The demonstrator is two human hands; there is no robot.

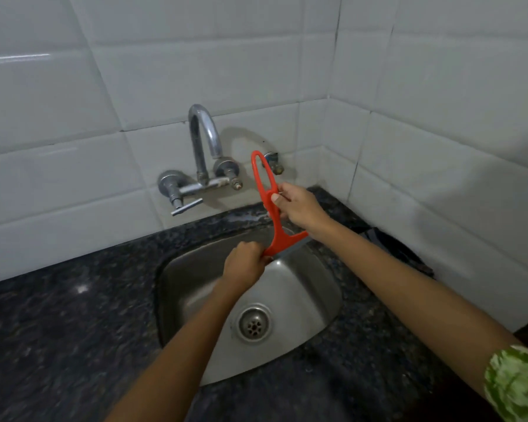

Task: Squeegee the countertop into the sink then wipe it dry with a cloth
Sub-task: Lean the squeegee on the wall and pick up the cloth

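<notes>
We hold the orange squeegee (274, 214) in the air over the back of the sink (323, 303), handle loop up near the tap (203, 138) and blade end down, clear of the steel and of the countertop (58, 324). Our right hand (299, 205) grips the handle just below the loop, fingers curled round it and the thumb pressed on its face; our left hand (246, 263) is clenched on the left end of the blade bar, where the grey rubber strip (290, 250) shows. We judge this to be a clearing of the blade over the basin between passes, or a readying for the next one. To do it well, we should run the pinch along the whole rubber edge so the water drips into the sink, then set the blade flat on the dark stone and pull towards the basin with even pressure, overlapping strokes. A dark cloth-like thing (400, 251) lies on the counter to the right, near the wall; we cannot tell what it is. No brand, label or writing can be read on anything here.
</notes>
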